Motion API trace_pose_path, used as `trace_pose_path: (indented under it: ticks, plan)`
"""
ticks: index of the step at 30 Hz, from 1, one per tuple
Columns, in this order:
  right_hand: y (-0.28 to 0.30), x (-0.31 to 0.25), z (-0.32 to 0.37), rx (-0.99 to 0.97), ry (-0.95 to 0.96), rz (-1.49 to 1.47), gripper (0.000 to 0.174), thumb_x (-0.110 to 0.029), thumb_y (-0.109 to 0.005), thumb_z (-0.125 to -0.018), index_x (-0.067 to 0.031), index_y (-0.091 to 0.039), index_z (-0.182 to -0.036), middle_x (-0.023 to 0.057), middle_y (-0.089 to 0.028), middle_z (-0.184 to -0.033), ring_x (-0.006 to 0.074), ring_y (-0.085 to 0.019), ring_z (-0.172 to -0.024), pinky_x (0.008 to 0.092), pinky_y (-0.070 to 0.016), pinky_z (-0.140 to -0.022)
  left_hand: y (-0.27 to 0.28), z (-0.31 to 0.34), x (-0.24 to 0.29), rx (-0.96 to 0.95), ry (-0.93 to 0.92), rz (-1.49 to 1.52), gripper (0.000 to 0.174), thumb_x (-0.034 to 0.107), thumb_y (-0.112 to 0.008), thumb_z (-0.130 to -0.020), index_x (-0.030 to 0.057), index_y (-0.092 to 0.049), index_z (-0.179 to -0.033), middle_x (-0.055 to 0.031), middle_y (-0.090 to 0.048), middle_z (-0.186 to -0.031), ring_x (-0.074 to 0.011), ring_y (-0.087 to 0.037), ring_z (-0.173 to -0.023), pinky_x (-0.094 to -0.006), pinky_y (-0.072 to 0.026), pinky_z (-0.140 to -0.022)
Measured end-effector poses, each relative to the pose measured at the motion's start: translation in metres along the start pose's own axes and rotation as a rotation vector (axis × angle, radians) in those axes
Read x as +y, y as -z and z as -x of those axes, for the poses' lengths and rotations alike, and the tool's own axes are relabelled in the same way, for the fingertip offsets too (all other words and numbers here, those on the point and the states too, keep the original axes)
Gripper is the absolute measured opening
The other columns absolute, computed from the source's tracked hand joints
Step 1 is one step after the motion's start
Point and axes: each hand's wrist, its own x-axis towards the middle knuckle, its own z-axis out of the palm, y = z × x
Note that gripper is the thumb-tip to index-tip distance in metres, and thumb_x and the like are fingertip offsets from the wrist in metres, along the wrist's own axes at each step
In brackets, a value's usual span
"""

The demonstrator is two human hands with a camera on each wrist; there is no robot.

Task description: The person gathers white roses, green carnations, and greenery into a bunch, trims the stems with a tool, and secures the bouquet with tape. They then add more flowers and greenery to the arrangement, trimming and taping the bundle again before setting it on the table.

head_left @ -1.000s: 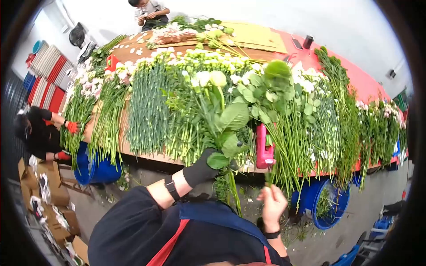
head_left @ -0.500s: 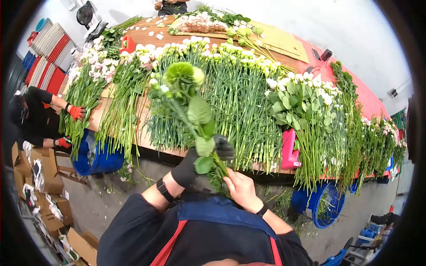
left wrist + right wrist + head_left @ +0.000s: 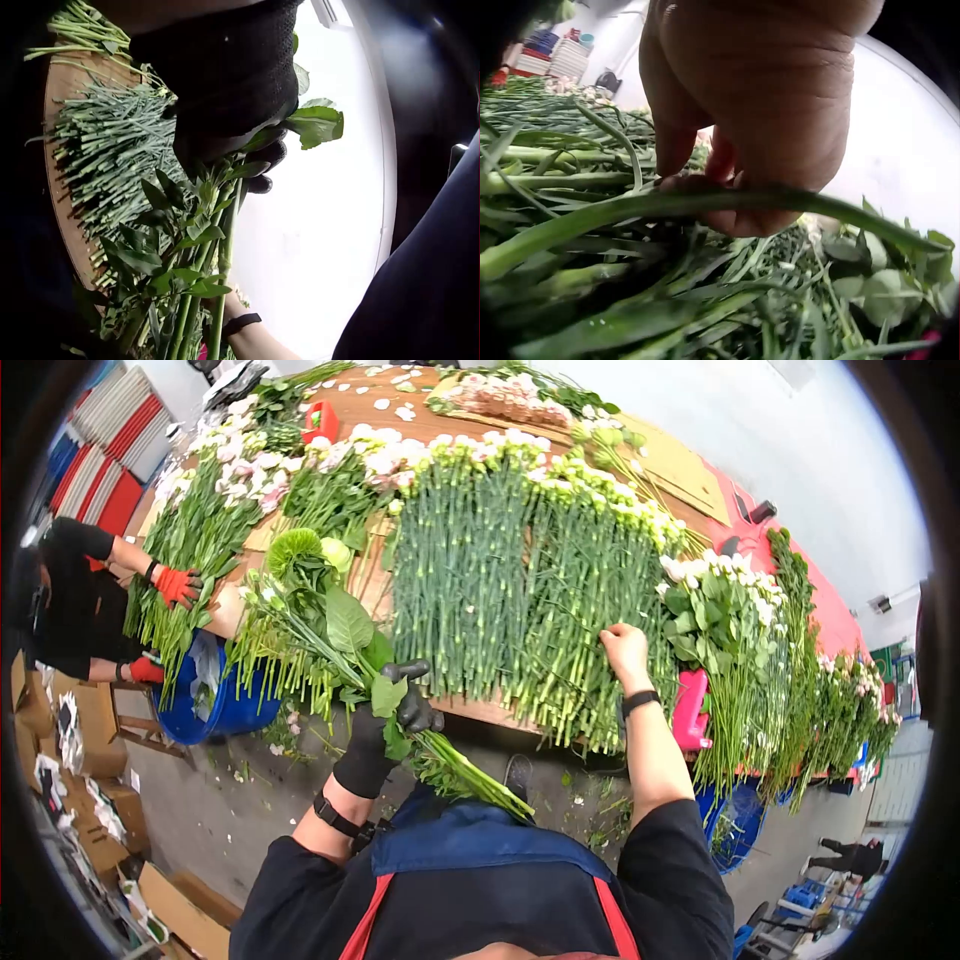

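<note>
My black-gloved left hand (image 3: 390, 710) grips a small bouquet (image 3: 345, 622) by its stems. It has a fluffy green ball bloom (image 3: 294, 550), a pale round bloom, small white buds and broad leaves; the stems slant down toward my apron. In the left wrist view, the glove (image 3: 225, 90) wraps round the upper stems, with leafy sprigs below. My bare right hand (image 3: 627, 650) is low over the rows of white-green flowers (image 3: 580, 590) on the table. Seen from the right wrist, its thumb and curled fingers (image 3: 676, 142) pinch at a thin green stem among the others.
Leafy white-flowered stems (image 3: 715, 610) and a pink tool (image 3: 690, 710) lie to the right. Blue buckets (image 3: 215, 695) stand under the table edge. At the left, another person's red-gloved hand (image 3: 178, 587) rests on stems. Cardboard boxes (image 3: 100, 740) are on the floor.
My right hand first came up to the bouquet's stems, then moved away right onto the flower rows. My left hand carried the bouquet leftward, and the view shifted.
</note>
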Motion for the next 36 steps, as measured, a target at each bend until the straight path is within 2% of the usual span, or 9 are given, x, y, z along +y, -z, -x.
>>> trace_pose_path:
  ticks: [4,7,10,12,17,20,21,31,36]
  plan:
    - [0.004,-0.043,0.048,0.138,0.088,-0.177,0.018,-0.015,-0.064,-0.084,0.0023,-0.067,-0.09,0.0124,-0.068,-0.078,0.0183,-0.066,-0.071,0.0293,-0.051,-0.068,0.005,0.01,0.027,0.271,0.001,-0.157,0.04,0.037,-0.048,-0.097,0.0012,-0.048,-0.116,0.0002,-0.038,-0.056,-0.0166,-0.048,-0.055,-0.0417,-0.0477,-0.066]
    - [-0.014,-0.072,0.064,-0.018,-0.049,-0.565,0.014,-0.007,-0.058,-0.09,0.0032,-0.059,-0.099,0.0062,-0.065,-0.079,0.0096,-0.062,-0.073,0.0229,-0.0485,-0.066,0.021,0.007,0.044,0.177,0.012,-0.144,0.039,0.04,-0.05,-0.096,0.0039,-0.049,-0.111,0.0019,-0.039,-0.055,-0.016,-0.048,-0.054,-0.04,-0.0476,-0.067]
    - [-0.037,-0.116,0.048,-0.063,0.066,-0.799,0.012,-0.007,-0.055,-0.09,0.002,-0.057,-0.097,0.0051,-0.063,-0.076,0.0103,-0.06,-0.069,0.0225,-0.0467,-0.064,0.029,0.012,0.055,0.18,0.031,-0.106,0.041,0.043,-0.049,-0.096,0.0051,-0.049,-0.111,0.0029,-0.04,-0.054,-0.0155,-0.049,-0.054,-0.0393,-0.0469,-0.067]
    - [-0.074,-0.13,0.02,-0.066,0.076,-0.807,0.011,-0.015,-0.058,-0.09,-0.0042,-0.057,-0.093,0.0007,-0.06,-0.069,0.0041,-0.045,-0.052,0.0203,-0.0345,-0.046,0.029,0.018,0.064,0.21,0.021,-0.122,0.041,0.043,-0.049,-0.096,0.0053,-0.049,-0.111,0.0027,-0.04,-0.054,-0.0155,-0.048,-0.054,-0.0392,-0.0465,-0.067]
    - [-0.164,-0.139,-0.052,-0.02,0.107,-0.464,0.017,-0.017,-0.064,-0.084,-0.0049,-0.053,-0.078,0.0011,-0.054,-0.061,0.0093,-0.047,-0.045,0.0254,-0.0392,-0.041,0.047,0.036,0.085,0.267,-0.013,-0.08,0.036,0.038,-0.05,-0.097,0.0049,-0.05,-0.11,0.0025,-0.036,-0.055,-0.0142,-0.043,-0.054,-0.0388,-0.0454,-0.068]
    - [-0.199,-0.139,-0.077,0.056,0.103,-0.247,0.02,-0.019,-0.066,-0.08,0.0007,-0.059,-0.078,0.0085,-0.06,-0.062,0.0153,-0.056,-0.048,0.0307,-0.0458,-0.045,0.043,0.048,0.098,0.314,-0.082,-0.089,0.034,0.036,-0.05,-0.097,0.0045,-0.049,-0.109,0.0026,-0.036,-0.055,-0.0139,-0.043,-0.054,-0.0375,-0.0448,-0.068]
    - [-0.173,-0.171,-0.062,-0.092,-0.034,-0.161,0.031,-0.026,-0.065,-0.075,0.0036,-0.065,-0.086,0.0261,-0.066,-0.088,0.0396,-0.064,-0.088,0.0407,-0.0497,-0.081,0.052,0.05,0.1,0.319,-0.074,-0.065,0.033,0.035,-0.051,-0.097,0.0044,-0.05,-0.108,0.0028,-0.036,-0.055,-0.0137,-0.043,-0.054,-0.037,-0.0447,-0.068]
    - [-0.158,-0.181,-0.062,-0.068,-0.104,-0.078,0.03,-0.025,-0.063,-0.073,0.0044,-0.067,-0.076,0.0243,-0.066,-0.077,0.037,-0.066,-0.077,0.041,-0.0514,-0.072,0.075,0.053,0.116,0.253,-0.099,0.024,0.034,0.035,-0.05,-0.096,0.0052,-0.05,-0.112,0.0019,-0.04,-0.056,-0.0145,-0.046,-0.054,-0.0376,-0.0454,-0.069]
    - [-0.162,-0.197,-0.058,0.032,0.013,0.15,0.03,-0.026,-0.065,-0.071,0.0036,-0.065,-0.079,0.0236,-0.066,-0.078,0.0355,-0.066,-0.077,0.0397,-0.0509,-0.073,0.074,0.044,0.112,0.255,-0.051,-0.004,0.033,0.034,-0.049,-0.097,0.0045,-0.051,-0.111,0.0022,-0.04,-0.056,-0.0148,-0.047,-0.054,-0.0394,-0.0462,-0.069]
